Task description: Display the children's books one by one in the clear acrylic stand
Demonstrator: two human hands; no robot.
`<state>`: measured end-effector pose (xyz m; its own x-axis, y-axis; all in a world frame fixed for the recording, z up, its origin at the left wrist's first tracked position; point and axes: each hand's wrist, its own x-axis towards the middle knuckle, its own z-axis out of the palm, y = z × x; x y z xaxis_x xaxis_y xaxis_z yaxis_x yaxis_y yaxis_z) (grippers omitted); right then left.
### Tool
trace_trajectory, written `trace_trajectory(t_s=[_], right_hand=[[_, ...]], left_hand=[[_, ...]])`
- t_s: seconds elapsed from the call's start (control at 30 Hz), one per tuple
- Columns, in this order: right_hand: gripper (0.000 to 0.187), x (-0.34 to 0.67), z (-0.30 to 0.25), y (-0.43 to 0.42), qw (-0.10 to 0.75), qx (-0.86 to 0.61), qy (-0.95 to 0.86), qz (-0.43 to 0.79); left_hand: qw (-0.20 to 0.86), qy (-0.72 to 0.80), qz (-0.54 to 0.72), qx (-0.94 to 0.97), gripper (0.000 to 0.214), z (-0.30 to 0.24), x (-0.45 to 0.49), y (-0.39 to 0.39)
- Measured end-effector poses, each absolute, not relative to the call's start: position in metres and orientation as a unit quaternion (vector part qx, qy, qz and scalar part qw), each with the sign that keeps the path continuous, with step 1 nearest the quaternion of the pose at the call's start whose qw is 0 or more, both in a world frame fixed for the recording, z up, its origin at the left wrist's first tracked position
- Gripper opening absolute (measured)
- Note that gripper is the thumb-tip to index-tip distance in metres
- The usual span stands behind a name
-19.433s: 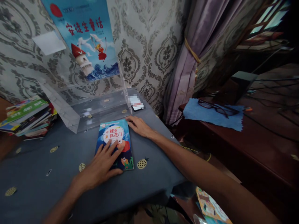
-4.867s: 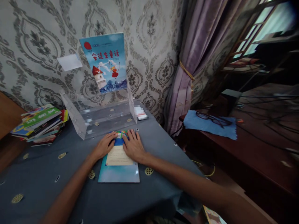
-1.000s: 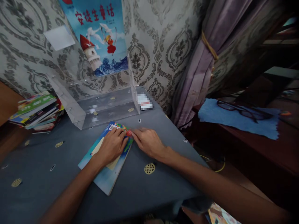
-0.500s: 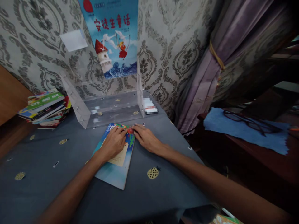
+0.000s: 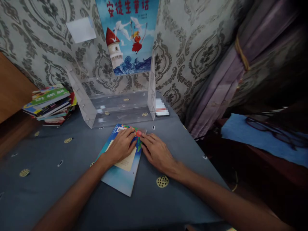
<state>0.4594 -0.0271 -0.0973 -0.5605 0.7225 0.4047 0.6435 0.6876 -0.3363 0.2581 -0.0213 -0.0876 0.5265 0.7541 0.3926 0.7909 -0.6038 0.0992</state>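
A thin book [image 5: 120, 183] with a blue cover lies flat and slightly turned on the table, showing a cream text panel and a barcode near its far edge. My left hand [image 5: 121, 146] rests on its upper part with the fingers stretched out, covering some of the panel. At the book's right edge, my right hand [image 5: 157, 150] lies palm down, its extended fingertips touching the cover near the far right corner. Just beyond the book stands a clear acrylic rack [image 5: 122, 120].
A stack of books [image 5: 51, 107] sits at the back left. A blue picture cover [image 5: 134, 41] and a white card [image 5: 81, 30] show against the patterned wall. Right of the rack is a blurred-out item [image 5: 161, 109]. Glasses [image 5: 271, 131] lie on a blue cloth [image 5: 238, 128].
The view has tilted down and turned a little left. My right fingertips have slid slightly toward me along the book's right edge. My left hand remains on the cover.
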Motion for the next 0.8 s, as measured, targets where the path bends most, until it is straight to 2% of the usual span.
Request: trace_trajectory(t_s=[0.33, 0.57, 0.8], right_hand=[[0.042, 0.462, -0.109, 0.015, 0.266, -0.361, -0.879, 0.165], [0.034, 0.45, -0.105, 0.043, 0.249, -0.371, -0.885, 0.134], [0.037, 0.452, -0.106, 0.043, 0.261, -0.381, -0.877, 0.134]], left_hand=[[0.093, -0.478, -0.122, -0.865, 0.029, -0.086, 0.263, -0.005], [0.096, -0.503, -0.116, -0.851, 0.029, -0.087, 0.263, 0.013], [0.091, -0.507, -0.152, -0.844, 0.032, -0.093, 0.26, 0.013]])
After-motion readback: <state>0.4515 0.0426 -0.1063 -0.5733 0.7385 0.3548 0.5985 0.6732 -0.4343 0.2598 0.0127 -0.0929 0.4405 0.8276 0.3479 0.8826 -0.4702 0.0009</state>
